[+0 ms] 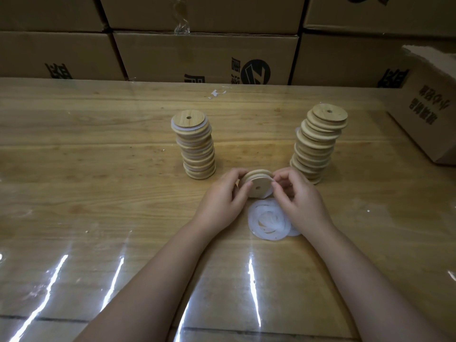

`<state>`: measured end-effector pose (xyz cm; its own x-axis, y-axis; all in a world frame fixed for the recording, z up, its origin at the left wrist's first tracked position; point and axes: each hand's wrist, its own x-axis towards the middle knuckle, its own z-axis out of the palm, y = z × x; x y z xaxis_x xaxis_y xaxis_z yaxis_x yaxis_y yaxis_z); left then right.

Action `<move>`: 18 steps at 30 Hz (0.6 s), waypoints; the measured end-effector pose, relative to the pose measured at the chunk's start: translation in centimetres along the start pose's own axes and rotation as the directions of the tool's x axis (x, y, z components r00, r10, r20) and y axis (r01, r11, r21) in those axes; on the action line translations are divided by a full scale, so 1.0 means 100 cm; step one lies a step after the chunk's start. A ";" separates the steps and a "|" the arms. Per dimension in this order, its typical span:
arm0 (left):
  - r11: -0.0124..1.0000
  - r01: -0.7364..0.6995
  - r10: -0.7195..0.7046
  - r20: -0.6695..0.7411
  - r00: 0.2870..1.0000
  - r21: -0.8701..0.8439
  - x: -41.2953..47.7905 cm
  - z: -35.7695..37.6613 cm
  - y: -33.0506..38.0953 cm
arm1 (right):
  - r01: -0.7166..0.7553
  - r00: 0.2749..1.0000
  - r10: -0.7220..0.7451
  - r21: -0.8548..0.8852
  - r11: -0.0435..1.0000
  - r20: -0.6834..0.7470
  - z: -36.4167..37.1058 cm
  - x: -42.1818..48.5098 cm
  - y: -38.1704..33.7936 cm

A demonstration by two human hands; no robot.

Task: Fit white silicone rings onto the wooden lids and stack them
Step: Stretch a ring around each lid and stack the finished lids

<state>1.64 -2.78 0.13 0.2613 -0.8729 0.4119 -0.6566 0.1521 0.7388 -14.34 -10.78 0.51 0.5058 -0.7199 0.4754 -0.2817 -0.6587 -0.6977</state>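
I hold one round wooden lid (257, 183) with a small centre hole, tilted toward me above the table. My left hand (223, 197) grips its left edge. My right hand (299, 196) pinches a white silicone ring (271, 191) at the lid's right rim. A loose pile of white rings (269, 222) lies flat on the table just below the lid, partly under my right hand. A stack of lids with white rings (196, 146) stands at centre left. A taller, leaning stack of bare wooden lids (317, 141) stands at right.
The wooden table (98, 169) is covered with a shiny clear film. Cardboard boxes (204, 58) line its far edge. An open cardboard box (429, 112) sits at the right edge. Small white scraps (217, 93) lie near the back.
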 end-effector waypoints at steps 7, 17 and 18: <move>0.997 -0.070 0.070 -0.010 0.997 -0.007 0.001 -0.005 0.005 | 0.172 0.984 -0.174 -0.050 0.984 -0.027 -0.002 0.001 -0.005; 0.998 -0.021 0.020 -0.014 1.000 -0.062 0.000 -0.007 0.007 | 0.129 0.991 -0.129 -0.006 0.992 -0.031 0.000 0.002 -0.002; 0.998 -0.019 0.018 -0.015 1.000 -0.064 0.001 -0.006 0.007 | 0.123 0.992 -0.123 -0.002 0.992 -0.032 0.000 0.002 -0.002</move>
<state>1.64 -2.42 1.02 0.2603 -0.8630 0.4329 -0.6146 0.1976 0.7637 -14.17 -10.82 0.70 0.5106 -0.6401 0.5741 -0.2192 -0.7425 -0.6329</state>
